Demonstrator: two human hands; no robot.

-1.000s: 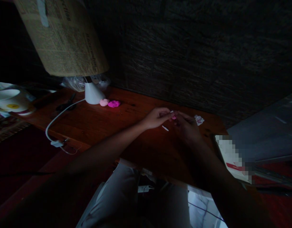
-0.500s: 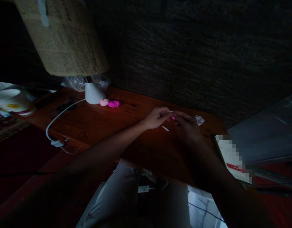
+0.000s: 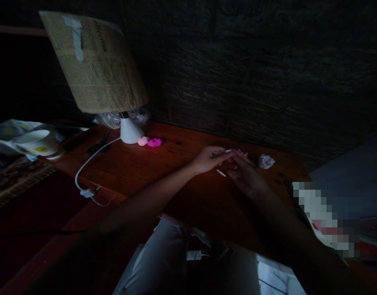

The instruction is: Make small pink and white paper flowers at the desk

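My left hand (image 3: 209,159) is closed above the table, thumb against fingers, with a small white piece (image 3: 228,151) like modelling clay at its fingertips. Close beside it, my right hand (image 3: 246,174) has its fingers stretched out toward the left fingertips and its thumb apart. A pink shape (image 3: 242,153) shows just behind the right fingers; I cannot tell whether it touches them. On the wood below the hands lies a short white clay stick (image 3: 221,173). To the right sits a crumpled white and pink lump (image 3: 266,161).
A wooden table (image 3: 176,157) runs along a dark brick wall. Light pink clay (image 3: 143,141) and magenta clay (image 3: 154,142) lie by a lamp (image 3: 131,131) with a newspaper-print shade. Scissors (image 3: 98,146), a paper cup (image 3: 37,143) and a cord (image 3: 84,162) are left.
The pink piece that was between my fingers now shows behind my right hand. My right fingers have straightened. The whole view has shifted, with things sitting lower and further right.
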